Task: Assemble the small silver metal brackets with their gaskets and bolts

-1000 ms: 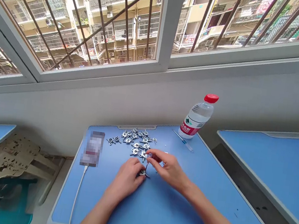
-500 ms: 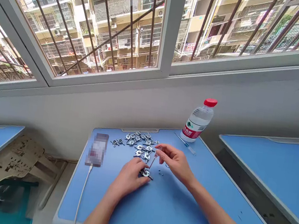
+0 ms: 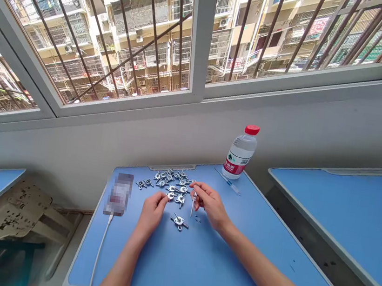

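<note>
On the blue desk, my left hand (image 3: 152,210) has its thumb and fingers pinched together at the edge of a small metal fitting (image 3: 170,195) in the near part of a cluster. My right hand (image 3: 213,208) grips a small screwdriver (image 3: 193,204) with a clear handle, its shaft pointing down above the desk. Between the hands and nearer to me lies a single metal fitting (image 3: 179,222) with a round flange and stub arms, touched by neither hand. Several tiny screws (image 3: 197,219) lie just right of the screwdriver tip.
Behind the hands spreads a cluster of similar metal fittings (image 3: 168,176). A phone (image 3: 121,195) with a white cable (image 3: 101,248) lies at left. A water bottle (image 3: 240,154) and a pen (image 3: 230,183) are at the back right. Another desk (image 3: 344,205) stands to the right.
My left hand has let go of the near fitting and moved up and left to the cluster. My right hand has lifted the screwdriver away from that fitting. The view has shifted slightly.
</note>
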A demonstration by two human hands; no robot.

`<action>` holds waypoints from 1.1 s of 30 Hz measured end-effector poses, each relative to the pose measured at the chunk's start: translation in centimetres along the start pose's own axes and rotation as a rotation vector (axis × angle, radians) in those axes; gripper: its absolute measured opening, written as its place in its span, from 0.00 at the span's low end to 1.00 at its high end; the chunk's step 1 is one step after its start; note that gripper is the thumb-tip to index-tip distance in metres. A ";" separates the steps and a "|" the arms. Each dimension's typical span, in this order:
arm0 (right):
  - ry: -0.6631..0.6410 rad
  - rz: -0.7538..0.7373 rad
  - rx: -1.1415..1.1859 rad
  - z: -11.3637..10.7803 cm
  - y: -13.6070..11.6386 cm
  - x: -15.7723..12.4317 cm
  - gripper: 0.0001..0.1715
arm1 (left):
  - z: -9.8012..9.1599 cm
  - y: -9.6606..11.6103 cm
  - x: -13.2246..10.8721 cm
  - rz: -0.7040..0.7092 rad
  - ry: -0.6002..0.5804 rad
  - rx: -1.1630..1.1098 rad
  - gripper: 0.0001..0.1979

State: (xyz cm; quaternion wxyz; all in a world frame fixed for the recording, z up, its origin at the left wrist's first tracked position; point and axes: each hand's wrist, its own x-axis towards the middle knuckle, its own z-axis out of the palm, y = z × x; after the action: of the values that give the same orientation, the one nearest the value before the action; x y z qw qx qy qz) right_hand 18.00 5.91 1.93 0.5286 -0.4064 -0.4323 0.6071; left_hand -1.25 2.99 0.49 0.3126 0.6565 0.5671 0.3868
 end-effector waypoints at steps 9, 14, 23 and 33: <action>0.059 0.014 0.039 -0.7 -0.6 0.4 0.26 | -0.6 -1.1 0.7 -0.047 0.014 -0.030 0.11; 0.091 0.008 0.060 -1.1 -0.9 0.6 0.26 | -0.2 -1.3 0.5 -0.051 -0.047 0.032 0.09; 0.085 0.012 0.067 -0.6 -1.1 0.4 0.24 | 0.2 -1.2 0.6 -0.002 -0.067 0.103 0.13; 0.151 -0.036 0.089 -2.0 -1.9 0.9 0.23 | 0.0 -0.7 0.3 0.014 -0.101 0.126 0.12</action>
State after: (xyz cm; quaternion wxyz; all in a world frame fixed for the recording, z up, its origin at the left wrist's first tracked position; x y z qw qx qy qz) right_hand 20.38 7.12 3.16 0.5881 -0.4193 -0.3712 0.5836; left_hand -1.57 3.39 -0.03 0.2964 0.6975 0.5691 0.3190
